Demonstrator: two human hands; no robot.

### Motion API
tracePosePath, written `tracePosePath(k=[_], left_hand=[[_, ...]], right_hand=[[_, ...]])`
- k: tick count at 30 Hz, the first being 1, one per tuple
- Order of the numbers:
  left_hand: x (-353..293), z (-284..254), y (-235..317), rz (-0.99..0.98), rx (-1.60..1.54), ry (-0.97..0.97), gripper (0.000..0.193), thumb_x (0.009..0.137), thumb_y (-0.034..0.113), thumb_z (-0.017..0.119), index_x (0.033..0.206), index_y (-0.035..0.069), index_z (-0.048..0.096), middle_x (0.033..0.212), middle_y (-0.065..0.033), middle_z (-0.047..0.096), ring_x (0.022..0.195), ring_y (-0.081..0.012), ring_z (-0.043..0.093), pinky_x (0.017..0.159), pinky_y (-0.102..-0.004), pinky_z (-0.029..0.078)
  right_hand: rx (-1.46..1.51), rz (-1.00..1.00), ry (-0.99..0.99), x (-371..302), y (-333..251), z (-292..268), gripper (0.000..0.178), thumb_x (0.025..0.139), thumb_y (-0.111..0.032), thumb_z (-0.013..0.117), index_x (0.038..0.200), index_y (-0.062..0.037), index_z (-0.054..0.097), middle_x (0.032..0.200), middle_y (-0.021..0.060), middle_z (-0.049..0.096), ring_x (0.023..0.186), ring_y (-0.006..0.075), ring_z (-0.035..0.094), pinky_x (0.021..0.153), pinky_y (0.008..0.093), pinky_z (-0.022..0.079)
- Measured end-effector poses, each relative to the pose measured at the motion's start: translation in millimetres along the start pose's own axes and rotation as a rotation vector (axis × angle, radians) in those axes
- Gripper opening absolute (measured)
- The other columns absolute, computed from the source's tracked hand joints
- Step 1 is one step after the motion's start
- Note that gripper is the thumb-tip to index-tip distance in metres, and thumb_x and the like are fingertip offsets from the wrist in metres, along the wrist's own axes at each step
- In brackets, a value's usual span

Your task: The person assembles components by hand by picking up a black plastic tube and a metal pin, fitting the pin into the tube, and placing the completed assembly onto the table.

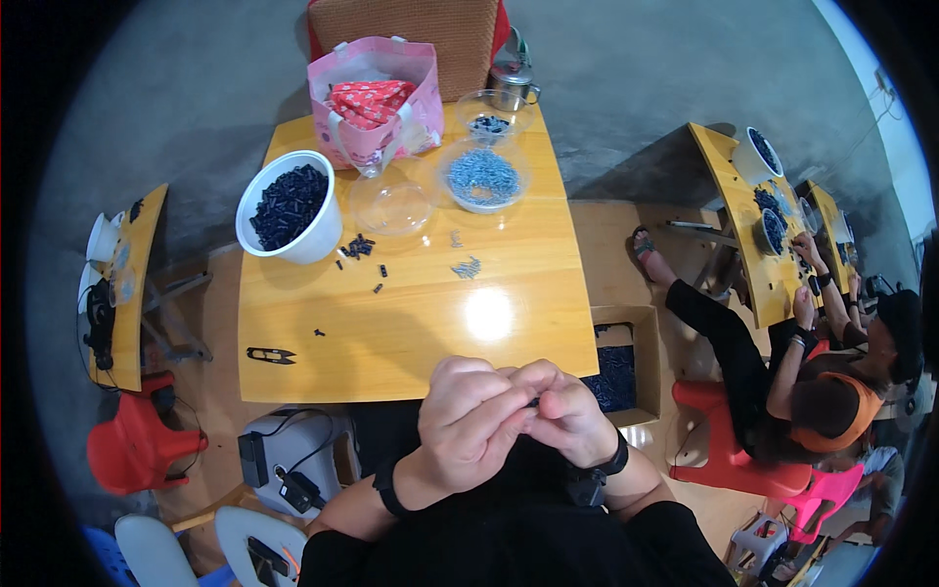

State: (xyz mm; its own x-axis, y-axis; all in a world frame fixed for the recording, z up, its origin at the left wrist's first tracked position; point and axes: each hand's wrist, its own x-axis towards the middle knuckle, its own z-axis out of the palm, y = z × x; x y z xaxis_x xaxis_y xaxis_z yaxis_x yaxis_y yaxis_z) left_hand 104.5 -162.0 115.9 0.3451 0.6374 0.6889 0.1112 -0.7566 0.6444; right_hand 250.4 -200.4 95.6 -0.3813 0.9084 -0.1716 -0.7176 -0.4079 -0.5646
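the left hand (pixel 469 423) and the right hand (pixel 577 419) of the person meet in front of the near edge of the table. the fingers of both are bent and pressed together, and between their fingertips they pinch one small dark piece (pixel 533 402). most of it is hidden by the fingers, so its exact shape cannot be told. each wrist wears a dark band (pixel 388 489).

on the wooden table (pixel 421 333), at the near left, lie black snips (pixel 270 356), with one tiny dark part (pixel 319 333) just beyond them. farther, near the middle, there is a loose group of dark parts (pixel 360 247), and to the right of it a little heap of silvery pins (pixel 467 267).

behind, at the left, stands a white bucket (pixel 323 235) filled with many dark parts. next to it on the right are a clear shallow dish (pixel 393 207) and a clear bowl of silvery pins (pixel 482 178). at the far side there are a pink bag (pixel 425 108) with red cloth (pixel 367 106) inside, and a metal cup (pixel 512 86).

on the right, beside the table, a cardboard box (pixel 646 357) contains dark parts. farther right, a co-worker (pixel 831 406) sits on a red stool (pixel 729 455) at another table (pixel 724 186).
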Motion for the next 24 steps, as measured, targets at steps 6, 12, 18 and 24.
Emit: tracePosePath(k=[6,12,18,24], left_hand=[[-16,10,-22,-0.025,-0.036,0.006,0.02,0.069,0.005,0.069,0.088,0.002,0.063,0.082,-0.0067,0.06,0.072,-0.0235,0.055,0.061,-0.0311,0.042],[-25,-31,-87,-0.522,0.173,-0.11,0.018,0.071,0.007,0.066,0.088,0.0,0.062,0.079,-0.015,0.059,0.073,-0.03,0.058,0.068,-0.0354,0.047],[-20,-70,-165,-0.66,0.58,-0.253,0.017,0.069,0.004,0.068,0.084,-0.001,0.061,0.071,-0.0133,0.059,0.063,-0.0238,0.058,0.058,-0.0316,0.046],[-20,-60,-192,-0.637,0.608,-0.346,0.013,0.067,0.002,0.068,0.076,0.0,0.058,0.068,-0.014,0.057,0.06,-0.027,0.056,0.056,-0.0348,0.045]], right_hand=[[0.081,0.041,-0.096,8,11,-31,0.042,0.077,-0.028,0.068,0.098,0.0074,0.06,0.074,0.0049,0.055,0.067,0.0112,0.048,0.061,0.0228,0.038],[-0.721,-0.258,0.617,-32,-19,-101,0.017,0.078,-0.011,0.068,0.091,-0.0002,0.063,0.079,0.0018,0.063,0.065,0.0071,0.056,0.059,0.0194,0.045],[-1.256,-0.184,1.219,-81,-23,-212,0.025,0.073,-0.009,0.072,0.091,0.0042,0.063,0.073,0.0025,0.06,0.063,0.0062,0.054,0.059,0.0204,0.044],[-1.327,-0.358,1.204,-39,-28,-178,0.029,0.071,-0.008,0.072,0.095,0.0043,0.062,0.074,0.0046,0.062,0.063,0.0081,0.055,0.059,0.0219,0.046]])
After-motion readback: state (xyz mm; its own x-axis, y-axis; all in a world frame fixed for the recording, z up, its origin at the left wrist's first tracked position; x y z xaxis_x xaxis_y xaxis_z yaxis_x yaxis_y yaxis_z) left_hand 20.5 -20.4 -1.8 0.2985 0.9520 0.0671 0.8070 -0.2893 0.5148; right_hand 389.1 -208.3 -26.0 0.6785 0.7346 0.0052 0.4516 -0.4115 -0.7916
